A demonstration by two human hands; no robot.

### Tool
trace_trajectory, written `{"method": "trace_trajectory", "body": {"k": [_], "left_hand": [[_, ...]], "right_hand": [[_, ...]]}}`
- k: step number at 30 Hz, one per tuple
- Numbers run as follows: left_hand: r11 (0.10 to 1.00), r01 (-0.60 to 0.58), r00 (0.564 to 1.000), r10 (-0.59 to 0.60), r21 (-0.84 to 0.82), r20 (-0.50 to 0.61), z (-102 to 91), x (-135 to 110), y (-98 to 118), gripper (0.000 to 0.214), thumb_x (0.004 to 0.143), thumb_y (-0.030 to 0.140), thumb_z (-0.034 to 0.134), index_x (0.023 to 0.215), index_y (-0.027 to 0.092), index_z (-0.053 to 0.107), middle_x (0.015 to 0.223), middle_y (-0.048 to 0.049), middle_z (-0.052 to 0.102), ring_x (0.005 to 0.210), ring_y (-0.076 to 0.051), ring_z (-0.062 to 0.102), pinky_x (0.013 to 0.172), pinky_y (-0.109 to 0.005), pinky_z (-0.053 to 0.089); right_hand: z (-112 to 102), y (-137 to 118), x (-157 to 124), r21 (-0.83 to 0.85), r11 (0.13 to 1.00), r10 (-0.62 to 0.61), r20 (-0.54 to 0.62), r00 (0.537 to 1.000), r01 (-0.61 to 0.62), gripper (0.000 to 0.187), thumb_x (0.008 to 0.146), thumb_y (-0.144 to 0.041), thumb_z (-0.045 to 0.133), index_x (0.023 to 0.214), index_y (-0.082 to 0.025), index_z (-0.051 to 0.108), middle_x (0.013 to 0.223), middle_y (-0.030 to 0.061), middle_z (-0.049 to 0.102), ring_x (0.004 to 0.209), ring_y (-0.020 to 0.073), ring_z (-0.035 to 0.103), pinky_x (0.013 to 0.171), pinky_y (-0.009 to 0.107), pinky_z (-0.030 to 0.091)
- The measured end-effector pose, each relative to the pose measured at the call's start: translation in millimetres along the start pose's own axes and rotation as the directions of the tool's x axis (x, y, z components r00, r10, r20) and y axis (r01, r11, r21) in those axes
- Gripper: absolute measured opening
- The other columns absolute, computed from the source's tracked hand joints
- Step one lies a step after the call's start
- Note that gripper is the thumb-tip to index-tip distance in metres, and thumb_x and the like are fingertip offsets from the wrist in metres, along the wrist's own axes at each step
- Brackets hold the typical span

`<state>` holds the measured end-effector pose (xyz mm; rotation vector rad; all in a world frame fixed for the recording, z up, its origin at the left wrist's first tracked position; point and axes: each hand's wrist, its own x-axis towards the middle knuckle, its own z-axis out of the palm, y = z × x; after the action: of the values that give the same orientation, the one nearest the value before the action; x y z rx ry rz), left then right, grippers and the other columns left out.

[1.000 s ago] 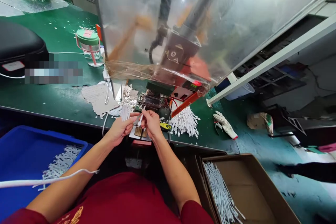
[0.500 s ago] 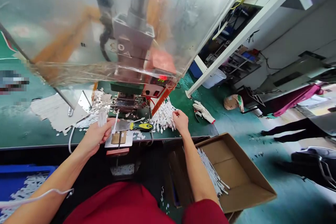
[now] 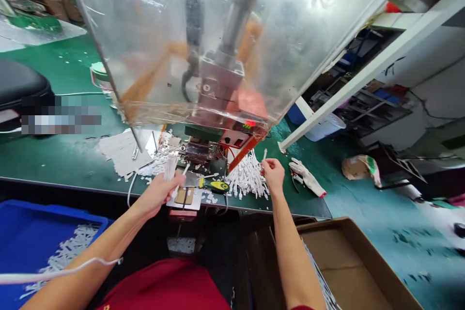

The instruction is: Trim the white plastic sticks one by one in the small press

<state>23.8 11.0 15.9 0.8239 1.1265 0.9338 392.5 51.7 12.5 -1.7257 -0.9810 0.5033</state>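
My left hand [image 3: 160,193] is closed around a bundle of thin white strips [image 3: 170,167] that look like short cables. One more white strip [image 3: 186,169] sticks out apart from the bundle, by the thumb. My right hand [image 3: 274,178] pinches a single white strip [image 3: 265,154], its blocky end pointing up. Just left of the right hand lies a heap of similar white strips [image 3: 247,174] on the bench. Between the hands, a putty knife [image 3: 215,185] with a yellow-and-black handle rests in front of a press [image 3: 198,149], its blade pointing toward my left hand.
A clear plastic guard [image 3: 152,58] hangs before the press. White scraps and cardboard [image 3: 125,152] litter the bench's left. A work glove [image 3: 307,178] and pliers [image 3: 293,180] lie at right. Below stand a blue bin [image 3: 22,232] with strips and a cardboard box [image 3: 352,261].
The view has swung left, so the bench appears further right. My right hand has lifted away from the heap with one strip. The left hand keeps its bundle.
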Motion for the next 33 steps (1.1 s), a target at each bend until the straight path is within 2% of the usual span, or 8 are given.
{"method": "trace_trajectory", "body": {"k": [4,7,10,13,16,21,26,33], "left_hand": [[0.967,0.025,0.995,0.001,-0.253,0.101,-15.5,-13,2,0.036,0.079,0.040,0.071,0.063,0.017,0.050,0.047,0.0072,0.039,0.036,-0.003,0.029,0.032,-0.014,0.017],[0.916,0.093,0.989,-0.040,-0.389,0.142,-25.8,-15,4,0.024,0.080,0.035,0.071,0.075,0.016,0.056,0.054,0.0049,0.048,0.037,-0.003,0.036,0.029,-0.012,0.020],[0.894,0.092,0.989,-0.031,-0.439,0.145,-31.4,-15,3,0.023,0.081,0.027,0.071,0.099,0.016,0.060,0.061,0.0041,0.053,0.039,-0.004,0.043,0.029,-0.011,0.024],[0.881,0.085,0.986,-0.008,-0.465,0.166,-35.9,-17,-1,0.026,0.083,0.025,0.070,0.105,0.016,0.059,0.061,0.0042,0.052,0.041,-0.005,0.044,0.029,-0.010,0.027],[0.869,0.085,0.984,0.005,-0.487,0.180,-40.9,-18,-5,0.024,0.085,0.029,0.069,0.103,0.015,0.061,0.058,0.0055,0.049,0.039,-0.004,0.041,0.029,-0.010,0.028],[0.854,0.138,0.975,-0.028,-0.502,0.219,-45.4,-18,-8,0.021,0.080,0.030,0.074,0.083,0.014,0.062,0.057,0.0048,0.048,0.041,-0.004,0.041,0.029,-0.010,0.027],[0.872,0.221,0.952,-0.096,-0.436,0.290,-45.8,-13,-14,0.044,0.081,0.041,0.072,0.056,0.014,0.048,0.047,0.0040,0.045,0.034,0.000,0.026,0.028,-0.010,0.017],[0.879,0.208,0.972,-0.138,-0.428,0.189,-33.7,-5,-20,0.053,0.075,0.047,0.075,0.051,0.017,0.040,0.043,0.0068,0.037,0.033,-0.002,0.028,0.028,-0.012,0.014]], "right_hand": [[13,-33,-64,0.428,0.885,0.099,0.212,0.972,-0.184,0.030,0.066,-0.040,0.077,0.076,-0.019,0.059,0.066,-0.0006,0.065,0.040,0.0061,0.044,0.038,0.019,0.036],[52,-55,-120,0.433,0.786,0.169,0.536,0.827,-0.441,0.032,0.068,-0.044,0.078,0.071,-0.019,0.058,0.060,-0.0013,0.064,0.034,0.0033,0.034,0.032,0.016,0.027],[103,-67,-153,0.421,0.729,0.135,0.685,0.716,-0.540,0.032,0.072,-0.044,0.074,0.065,-0.018,0.056,0.050,-0.0041,0.058,0.031,0.0021,0.028,0.031,0.015,0.022],[142,-71,-162,0.450,0.723,0.106,0.677,0.728,-0.524,0.033,0.074,-0.043,0.072,0.062,-0.018,0.053,0.052,-0.0034,0.060,0.031,0.0018,0.030,0.032,0.015,0.021],[161,-73,-161,0.450,0.734,0.124,0.648,0.752,-0.509,0.032,0.072,-0.042,0.070,0.063,-0.019,0.050,0.054,-0.0027,0.063,0.032,0.0024,0.033,0.032,0.015,0.021],[167,-75,-161,0.432,0.741,0.167,0.624,0.763,-0.515,0.031,0.070,-0.042,0.069,0.062,-0.020,0.049,0.050,-0.0044,0.060,0.031,0.0033,0.032,0.031,0.016,0.022],[170,-77,-162,0.446,0.718,0.177,0.626,0.759,-0.535,0.030,0.070,-0.040,0.069,0.062,-0.020,0.048,0.050,-0.0044,0.061,0.030,0.0035,0.032,0.031,0.016,0.023],[168,-78,-161,0.459,0.704,0.171,0.632,0.756,-0.543,0.030,0.070,-0.042,0.070,0.064,-0.019,0.050,0.050,-0.0036,0.061,0.032,0.0042,0.035,0.031,0.016,0.024]]}}
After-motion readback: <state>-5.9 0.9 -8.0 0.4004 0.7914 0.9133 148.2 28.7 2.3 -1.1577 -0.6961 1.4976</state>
